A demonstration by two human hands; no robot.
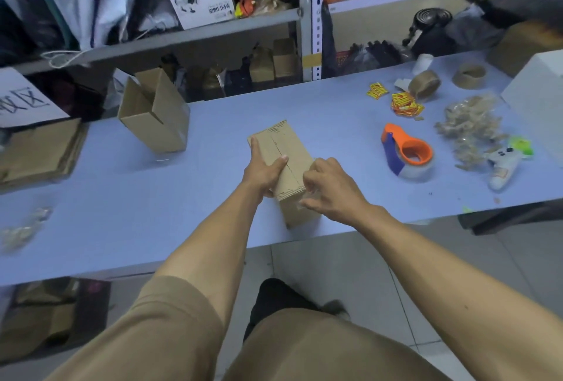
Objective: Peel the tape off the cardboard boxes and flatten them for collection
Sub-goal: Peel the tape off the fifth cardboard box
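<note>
A closed brown cardboard box (286, 149) lies near the front edge of the pale blue table (213, 124). My left hand (263, 169) grips its left side, thumb across the top seam. At the near end of the box my right hand (327, 187) pinches a strip of clear tape (304, 198). An open cardboard box (154, 112) with raised flaps stands tilted at the back left. A stack of flattened cardboard (39, 152) lies at the far left.
An orange and blue tape dispenser (406, 152) sits right of the box. Further right lie a heap of crumpled peeled tape (470, 128), a white game controller (502, 166), brown tape rolls (425, 83), yellow-red stickers (405, 105) and a white box (539, 97). Metal shelves (307, 15) stand behind.
</note>
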